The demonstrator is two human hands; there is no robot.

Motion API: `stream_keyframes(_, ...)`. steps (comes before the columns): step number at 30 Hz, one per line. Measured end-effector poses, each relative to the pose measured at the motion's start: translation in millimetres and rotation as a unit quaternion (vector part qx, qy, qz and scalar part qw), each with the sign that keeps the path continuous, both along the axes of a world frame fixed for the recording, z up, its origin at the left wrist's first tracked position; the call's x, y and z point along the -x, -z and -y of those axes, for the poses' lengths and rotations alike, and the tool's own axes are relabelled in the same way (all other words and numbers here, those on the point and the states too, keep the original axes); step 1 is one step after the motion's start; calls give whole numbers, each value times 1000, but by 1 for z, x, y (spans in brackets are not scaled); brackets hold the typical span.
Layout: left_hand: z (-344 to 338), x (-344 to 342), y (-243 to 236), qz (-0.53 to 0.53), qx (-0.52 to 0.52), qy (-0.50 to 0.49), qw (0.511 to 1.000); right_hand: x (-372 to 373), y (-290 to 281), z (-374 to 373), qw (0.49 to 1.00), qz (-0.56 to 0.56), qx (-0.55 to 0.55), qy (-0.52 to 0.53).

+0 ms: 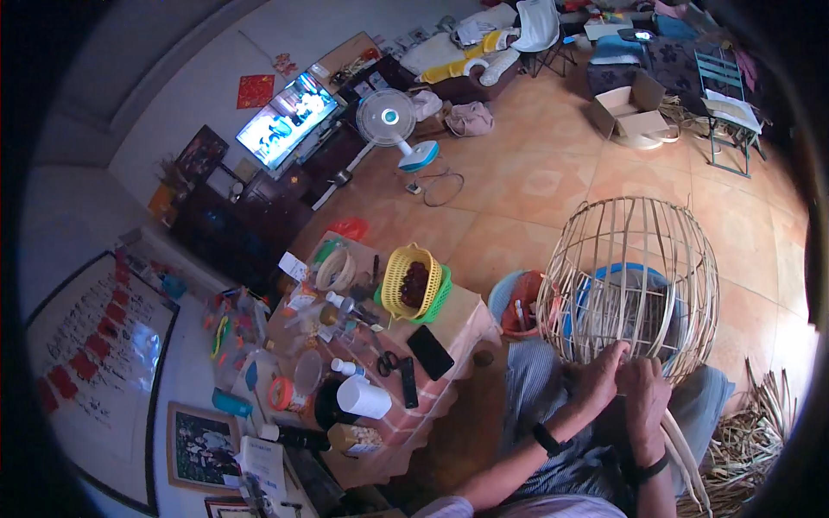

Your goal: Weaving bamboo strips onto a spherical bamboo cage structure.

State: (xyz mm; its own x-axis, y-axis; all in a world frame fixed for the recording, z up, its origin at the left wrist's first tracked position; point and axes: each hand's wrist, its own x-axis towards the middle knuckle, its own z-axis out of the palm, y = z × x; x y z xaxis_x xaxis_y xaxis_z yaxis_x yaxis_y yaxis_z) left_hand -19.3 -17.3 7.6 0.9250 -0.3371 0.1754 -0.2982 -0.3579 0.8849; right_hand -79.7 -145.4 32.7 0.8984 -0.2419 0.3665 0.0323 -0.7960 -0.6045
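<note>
A: Main thing, and where?
B: Openwork basket (pixel 629 289), slim pale ribs, wide gaps. Out in front of the knees, near edge right at the fingers. Blue basin (pixel 621 268) visible through the ribs; resting on it or not, can't tell.

A: Grips?
B: Left hand (pixel 602 380): fingers bent in at the near edge. Right hand (pixel 646 393): just beside, fingers curled as well. Clamped on a rib, on a loose strip, or merely touching? Can't tell, too hidden behind the knuckles.

A: Loose stuff?
B: Long pale strips (pixel 686 457) hanging beside the right wrist. Heap of dry strips (pixel 753 440) on the floor, off to the right.

A: Handling?
B: Probably light for the bulk, mostly air. Likely springy along a rib, stiffer at the crossings. Dry-looking, so hardly slippery. Apt to kink or split if bent sharply.

A: Best hold?
B: At a crossing, or several ribs together near the edge. Never by one lone rib mid-span. For strips, pinch flat, close to the edge.
</note>
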Motion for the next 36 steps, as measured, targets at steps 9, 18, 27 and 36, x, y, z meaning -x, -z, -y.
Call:
stream_keyframes(9, -18, 1, 11, 44, -35, 26, 998, 11, -17, -1, 999, -16, -13, -25)
stream_keyframes(18, -26, 13, -24, 273, -180, 17, 945, 13, -18, 5, 999, 10, 41, -33)
stream_keyframes(27, -31, 17, -36, 299, -277, 92, 909, 9, -19, 6, 997, 35, 46, -45)
stream_keyframes(36, -12, 23, -28, 308, -358, 80, 878, 5, -1, 17, 994, 36, 88, -61)
